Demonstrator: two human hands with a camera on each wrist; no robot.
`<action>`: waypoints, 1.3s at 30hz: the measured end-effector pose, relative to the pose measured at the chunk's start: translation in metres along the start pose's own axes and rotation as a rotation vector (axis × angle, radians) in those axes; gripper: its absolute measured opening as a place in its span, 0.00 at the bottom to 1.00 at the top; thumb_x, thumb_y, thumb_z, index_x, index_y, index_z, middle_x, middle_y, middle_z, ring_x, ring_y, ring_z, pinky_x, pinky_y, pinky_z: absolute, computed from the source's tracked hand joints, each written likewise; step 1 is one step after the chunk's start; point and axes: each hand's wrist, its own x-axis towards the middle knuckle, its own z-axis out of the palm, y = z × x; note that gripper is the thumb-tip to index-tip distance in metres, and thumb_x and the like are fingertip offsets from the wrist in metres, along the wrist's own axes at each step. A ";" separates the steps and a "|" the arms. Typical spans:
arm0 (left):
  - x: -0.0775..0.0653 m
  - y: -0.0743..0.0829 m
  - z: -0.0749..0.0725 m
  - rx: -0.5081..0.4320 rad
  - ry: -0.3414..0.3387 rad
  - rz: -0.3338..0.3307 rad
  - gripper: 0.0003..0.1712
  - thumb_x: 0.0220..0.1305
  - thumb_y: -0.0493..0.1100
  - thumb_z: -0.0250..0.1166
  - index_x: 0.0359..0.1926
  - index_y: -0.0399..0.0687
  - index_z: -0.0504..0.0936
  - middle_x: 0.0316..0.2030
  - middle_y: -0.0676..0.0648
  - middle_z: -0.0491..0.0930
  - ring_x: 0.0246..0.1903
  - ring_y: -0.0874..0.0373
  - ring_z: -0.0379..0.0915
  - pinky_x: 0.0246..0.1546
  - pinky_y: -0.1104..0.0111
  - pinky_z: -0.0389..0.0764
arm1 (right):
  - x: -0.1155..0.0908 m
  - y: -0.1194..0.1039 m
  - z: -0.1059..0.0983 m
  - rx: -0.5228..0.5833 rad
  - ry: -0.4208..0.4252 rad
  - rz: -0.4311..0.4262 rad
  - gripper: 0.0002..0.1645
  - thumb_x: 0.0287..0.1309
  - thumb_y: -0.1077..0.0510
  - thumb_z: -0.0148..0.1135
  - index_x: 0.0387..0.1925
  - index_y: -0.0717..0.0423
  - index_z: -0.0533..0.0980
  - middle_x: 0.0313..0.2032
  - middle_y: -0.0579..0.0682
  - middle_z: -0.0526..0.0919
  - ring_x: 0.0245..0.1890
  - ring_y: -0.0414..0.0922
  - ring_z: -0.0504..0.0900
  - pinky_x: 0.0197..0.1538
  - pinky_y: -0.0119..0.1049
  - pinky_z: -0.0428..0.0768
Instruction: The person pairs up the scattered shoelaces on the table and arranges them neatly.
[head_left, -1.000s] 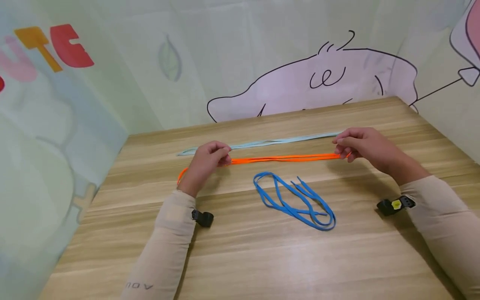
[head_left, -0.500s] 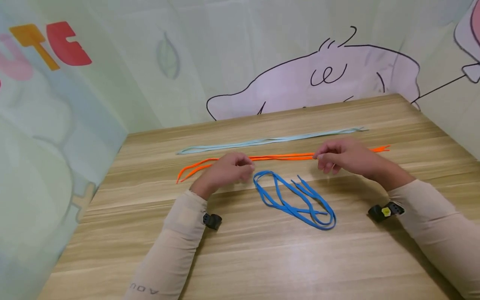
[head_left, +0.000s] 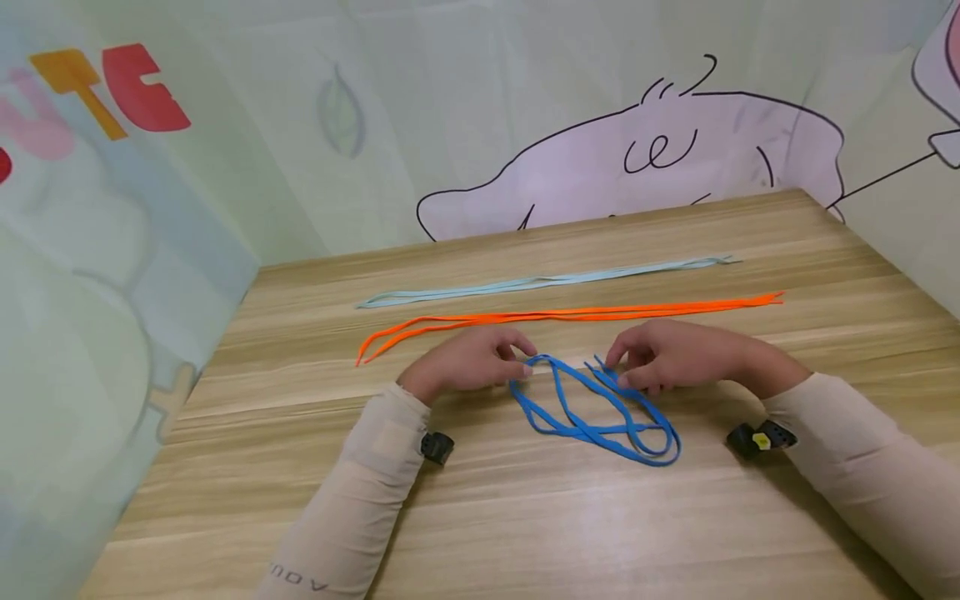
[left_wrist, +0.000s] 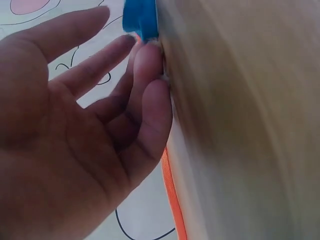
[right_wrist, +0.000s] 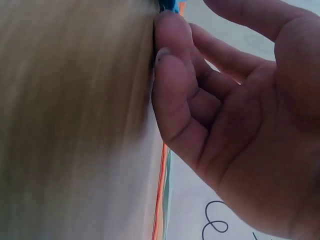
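A loosely looped blue shoelace (head_left: 585, 432) lies on the table between the two hands. My left hand (head_left: 480, 358) is at its upper left loop, thumb and index finger apart around the edge. At the upper right of the same lace, by its loose tips, is my right hand (head_left: 686, 354), thumb and forefinger also spread. In the left wrist view the blue lace (left_wrist: 140, 20) shows beyond the fingertips, and the lower fingers curl against the tabletop. Only a scrap of blue lace (right_wrist: 169, 6) appears in the right wrist view, past the bent fingers.
Behind the hands an orange shoelace (head_left: 547, 315) lies stretched lengthwise, its left ends bending toward me. Farther back a pale blue shoelace (head_left: 525, 284) runs roughly parallel to it. A printed cloth backdrop (head_left: 360, 192) rises behind the wooden table (head_left: 525, 525).
Both hands have left the orange shoelace and moved inward and toward me, down to the blue one. The blue shoelace's upper left loop has shifted slightly toward me.
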 end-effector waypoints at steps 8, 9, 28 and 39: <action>0.002 0.004 0.002 0.072 -0.027 -0.016 0.12 0.65 0.47 0.70 0.48 0.51 0.83 0.35 0.52 0.82 0.32 0.55 0.76 0.34 0.65 0.78 | -0.001 -0.003 0.005 -0.113 -0.016 -0.035 0.07 0.61 0.53 0.69 0.36 0.49 0.79 0.29 0.44 0.79 0.32 0.44 0.76 0.36 0.36 0.76; 0.002 0.004 0.002 0.076 -0.030 -0.019 0.12 0.65 0.47 0.70 0.47 0.52 0.83 0.35 0.52 0.82 0.32 0.55 0.76 0.34 0.65 0.78 | -0.001 -0.003 0.006 -0.118 -0.018 -0.036 0.07 0.61 0.53 0.70 0.36 0.49 0.79 0.29 0.44 0.79 0.32 0.44 0.76 0.37 0.36 0.76; 0.003 0.004 0.001 0.067 -0.038 0.002 0.04 0.67 0.37 0.64 0.42 0.48 0.82 0.30 0.49 0.79 0.27 0.56 0.71 0.30 0.67 0.74 | -0.005 -0.009 0.005 -0.171 -0.004 -0.038 0.10 0.59 0.51 0.72 0.33 0.48 0.77 0.26 0.43 0.77 0.29 0.43 0.75 0.35 0.35 0.74; -0.001 0.000 0.001 -0.098 -0.009 -0.023 0.02 0.68 0.39 0.62 0.40 0.45 0.80 0.32 0.48 0.81 0.30 0.54 0.76 0.32 0.67 0.76 | -0.001 -0.010 0.010 -0.244 0.015 -0.044 0.06 0.59 0.61 0.67 0.31 0.47 0.78 0.26 0.42 0.76 0.28 0.42 0.74 0.34 0.36 0.74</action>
